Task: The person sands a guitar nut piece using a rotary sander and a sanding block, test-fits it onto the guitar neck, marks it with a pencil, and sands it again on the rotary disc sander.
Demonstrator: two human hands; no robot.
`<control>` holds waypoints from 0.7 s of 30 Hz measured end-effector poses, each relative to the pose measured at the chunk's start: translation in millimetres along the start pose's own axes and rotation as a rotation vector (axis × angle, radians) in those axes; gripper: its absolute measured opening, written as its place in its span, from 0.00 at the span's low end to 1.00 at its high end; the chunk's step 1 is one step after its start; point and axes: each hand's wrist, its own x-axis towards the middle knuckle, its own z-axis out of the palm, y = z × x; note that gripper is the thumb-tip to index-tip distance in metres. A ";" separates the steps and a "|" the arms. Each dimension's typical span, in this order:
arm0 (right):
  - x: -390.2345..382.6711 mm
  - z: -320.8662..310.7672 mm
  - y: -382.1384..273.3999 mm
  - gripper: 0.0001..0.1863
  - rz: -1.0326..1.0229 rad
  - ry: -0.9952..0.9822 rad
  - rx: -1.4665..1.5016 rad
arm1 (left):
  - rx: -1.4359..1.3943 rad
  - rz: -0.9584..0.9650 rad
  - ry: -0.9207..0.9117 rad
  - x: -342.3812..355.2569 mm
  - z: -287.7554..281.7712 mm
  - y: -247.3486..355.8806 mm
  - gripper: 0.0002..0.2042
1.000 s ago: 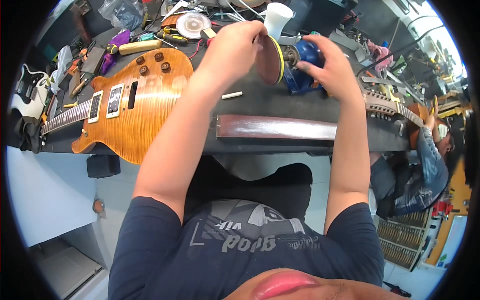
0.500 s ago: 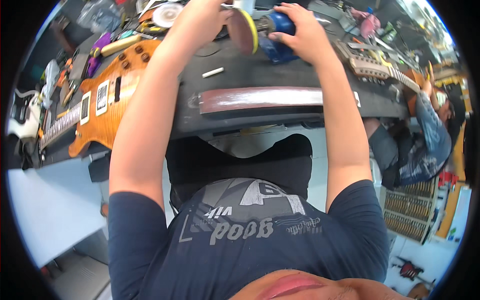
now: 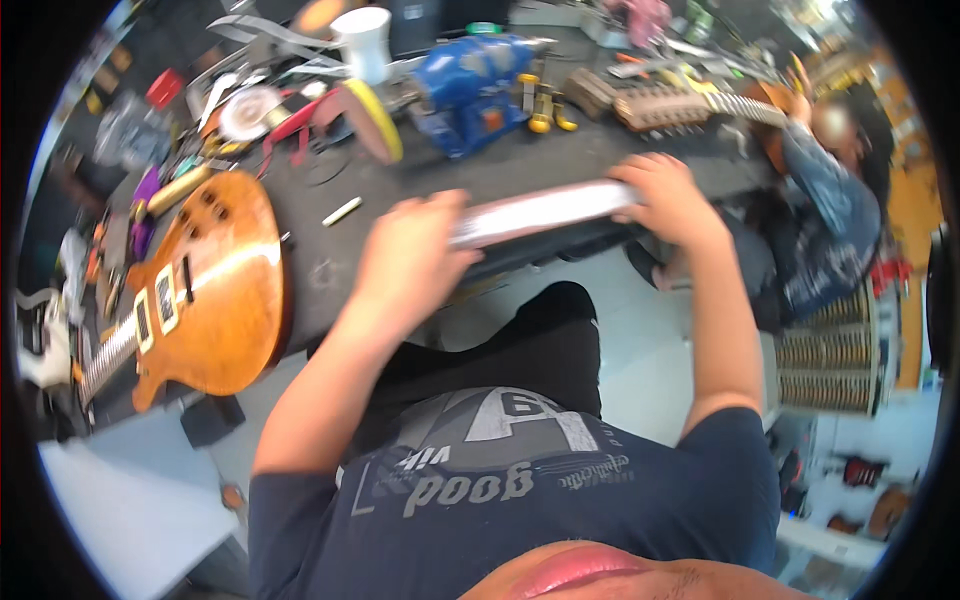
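A long narrow sanding board (image 3: 545, 214), its reddish-brown face shining white with glare, spans the space between my hands at the bench's front edge. My left hand (image 3: 412, 250) is closed round its left end, slightly smeared by motion. At the other end my right hand (image 3: 668, 198) grips it, thumb underneath and fingers over the top. Beyond them stands a blue bench motor (image 3: 470, 90) carrying a sanding disc (image 3: 372, 120) with a yellow backing. Neither hand touches the motor or disc now.
An amber electric guitar (image 3: 225, 290) lies on the bench at left, near a short white stick (image 3: 342, 211). Behind are a white cup (image 3: 363, 45) and cluttered tools. A guitar neck (image 3: 670, 107) lies at right, where another person (image 3: 835, 200) sits.
Both hands have left the disc and motor and come nearer, taking hold of the sanding board that lay on the bench. The view has shifted and turned somewhat.
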 end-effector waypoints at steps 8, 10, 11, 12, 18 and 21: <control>-21.0 -14.0 112.5 0.37 0.561 -0.012 -0.229 | 0.040 0.356 0.259 89.9 72.9 76.5 0.20; -13.7 -22.4 85.2 0.33 0.461 0.148 -0.079 | -0.122 0.424 0.345 72.5 45.1 64.2 0.14; -7.2 -24.4 61.0 0.27 0.393 0.249 0.061 | -0.203 0.488 0.406 60.3 25.4 50.4 0.11; 2.7 -24.5 33.2 0.23 0.330 0.318 0.238 | -0.218 0.431 0.389 48.4 2.7 30.4 0.10; 131.6 -17.3 -100.8 0.28 -0.204 0.483 0.415 | -0.197 0.027 0.643 73.0 -101.5 -81.2 0.13; 191.2 -13.6 -114.1 0.41 -0.178 0.443 0.217 | -0.182 0.099 0.504 84.0 -108.6 -99.5 0.10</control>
